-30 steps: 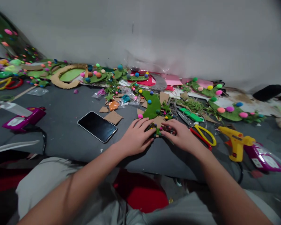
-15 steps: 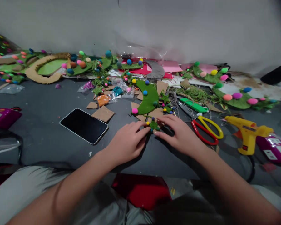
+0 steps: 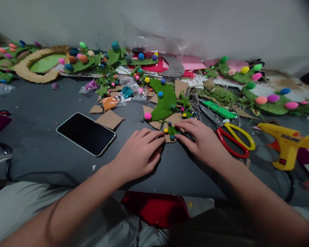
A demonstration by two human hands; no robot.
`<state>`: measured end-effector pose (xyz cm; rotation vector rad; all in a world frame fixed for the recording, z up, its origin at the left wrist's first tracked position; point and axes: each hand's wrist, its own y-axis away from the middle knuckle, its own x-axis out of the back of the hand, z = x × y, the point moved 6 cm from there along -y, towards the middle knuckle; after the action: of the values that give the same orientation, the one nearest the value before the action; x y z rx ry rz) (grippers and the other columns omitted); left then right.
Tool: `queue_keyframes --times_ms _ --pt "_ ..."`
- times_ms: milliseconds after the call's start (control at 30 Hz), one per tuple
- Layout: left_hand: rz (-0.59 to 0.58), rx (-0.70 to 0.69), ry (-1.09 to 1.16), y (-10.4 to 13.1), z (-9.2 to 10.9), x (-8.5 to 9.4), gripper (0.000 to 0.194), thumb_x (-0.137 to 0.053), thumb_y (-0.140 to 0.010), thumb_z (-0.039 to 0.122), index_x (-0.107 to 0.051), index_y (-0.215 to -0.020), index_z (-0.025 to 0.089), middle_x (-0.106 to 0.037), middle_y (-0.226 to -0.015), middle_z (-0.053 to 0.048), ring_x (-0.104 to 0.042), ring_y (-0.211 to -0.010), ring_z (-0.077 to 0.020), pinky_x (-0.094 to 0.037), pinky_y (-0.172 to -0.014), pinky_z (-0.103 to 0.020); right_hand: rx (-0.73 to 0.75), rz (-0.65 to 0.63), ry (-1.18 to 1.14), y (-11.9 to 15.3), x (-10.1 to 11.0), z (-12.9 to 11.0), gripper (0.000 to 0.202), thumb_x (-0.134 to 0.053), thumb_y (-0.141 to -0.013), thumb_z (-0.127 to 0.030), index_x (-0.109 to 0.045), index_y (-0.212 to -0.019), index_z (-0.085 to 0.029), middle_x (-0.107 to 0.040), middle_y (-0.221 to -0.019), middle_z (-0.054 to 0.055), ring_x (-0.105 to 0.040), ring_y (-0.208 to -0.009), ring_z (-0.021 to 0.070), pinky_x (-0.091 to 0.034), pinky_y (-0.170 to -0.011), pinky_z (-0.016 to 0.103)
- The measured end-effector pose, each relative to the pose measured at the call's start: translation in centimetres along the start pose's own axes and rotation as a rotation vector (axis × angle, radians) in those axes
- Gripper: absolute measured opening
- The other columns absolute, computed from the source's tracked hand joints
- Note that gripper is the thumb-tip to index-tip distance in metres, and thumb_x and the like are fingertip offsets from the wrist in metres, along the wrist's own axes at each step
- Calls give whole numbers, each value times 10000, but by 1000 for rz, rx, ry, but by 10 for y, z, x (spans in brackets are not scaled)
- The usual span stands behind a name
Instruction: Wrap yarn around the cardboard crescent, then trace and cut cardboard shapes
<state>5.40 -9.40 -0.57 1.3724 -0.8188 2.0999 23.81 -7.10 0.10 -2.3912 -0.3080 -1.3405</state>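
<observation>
A small green felt star [image 3: 173,131] with yellow and blue balls lies on a piece of cardboard [image 3: 170,139] near the table's front. My right hand [image 3: 202,139] has its thumb and forefinger on the star's right side. At the left, my left hand [image 3: 141,151] rests with fingers bent and drawn together, fingertips at the cardboard's left edge; nothing shows in it. Just behind the star is a green felt crescent [image 3: 166,101] with pink, yellow and blue balls.
A black phone [image 3: 86,133] lies left of my hands. To the right are scissors [image 3: 233,142] and a yellow glue gun [image 3: 283,140]. Decorated felt pieces, bags, green yarn [image 3: 216,96] and a tan crescent [image 3: 28,68] line the back.
The view has shifted slightly, so the phone sits further left and the scissors further right. My left fingertips have come off the star; my right hand stays at it.
</observation>
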Motion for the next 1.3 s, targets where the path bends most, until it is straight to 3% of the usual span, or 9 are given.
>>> queue_keyframes --times_ms 200,433,600,700,833,1067,1200,1300 --pt "-22 -24 -30 2 3 0 395 -501 -1007 261 -649 -1363 176 -655 -1384 -90 -571 -1178 -306 -481 -916 -477 24 -1 33 2 0 1 324 -637 -989 -268 -687 -1291 -160 -699 -1313 110 -642 -1214 289 -513 -1077 458" --pt "36 -81 -48 3 7 10 301 -513 -1001 305 -766 -1134 208 -634 -1405 -109 -577 -1201 -326 -453 -872 -483 18 -3 39 7 5 -1 400 -680 -957 -264 -646 -1346 -176 -747 -1182 109 -688 -1066 292 -581 -894 445" --pt "111 -94 -42 2 10 13 253 -537 -984 290 -764 -1048 199 -595 -1475 -115 -551 -1283 -334 -440 -952 -494 8 -46 26 11 4 -4 384 -648 -969 -254 -634 -1347 -188 -725 -1253 109 -673 -1141 294 -569 -961 465" --pt "113 -97 7 -2 11 10 270 -521 -972 253 -697 -1155 162 -582 -1509 -121 -523 -1362 -308 -412 -1068 -475 7 -48 4 10 4 -5 362 -647 -967 -253 -636 -1324 -196 -713 -1279 112 -665 -1170 290 -561 -997 465" --pt "79 -133 25 -8 11 3 480 -507 -966 252 -536 -1435 156 -583 -1528 -109 -470 -1450 -287 -339 -1169 -468 6 -48 -2 10 4 -4 354 -637 -961 -239 -642 -1314 -208 -716 -1282 120 -672 -1175 305 -559 -1011 490" --pt "12 -137 8 -10 11 -4 434 -495 -985 287 -590 -1389 160 -621 -1478 -90 -462 -1457 -282 -311 -1178 -462 -14 -90 6 9 1 -2 368 -615 -978 -250 -639 -1341 -192 -717 -1317 115 -673 -1198 299 -550 -1026 478" --pt "10 -135 20 -11 11 -4 434 -498 -984 297 -603 -1378 151 -624 -1467 -96 -467 -1443 -287 -318 -1171 -454 -31 -46 -62 7 27 5 372 -625 -964 -308 -663 -1318 -198 -727 -1281 111 -712 -1037 261 -583 -867 399" --pt "6 -130 32 -11 10 -4 442 -491 -991 311 -598 -1391 157 -608 -1491 -91 -461 -1449 -290 -321 -1172 -459 -169 -49 51 14 57 26 243 -609 -953 -380 -752 -1068 -221 -771 -979 75 -670 -727 217 -524 -647 359"
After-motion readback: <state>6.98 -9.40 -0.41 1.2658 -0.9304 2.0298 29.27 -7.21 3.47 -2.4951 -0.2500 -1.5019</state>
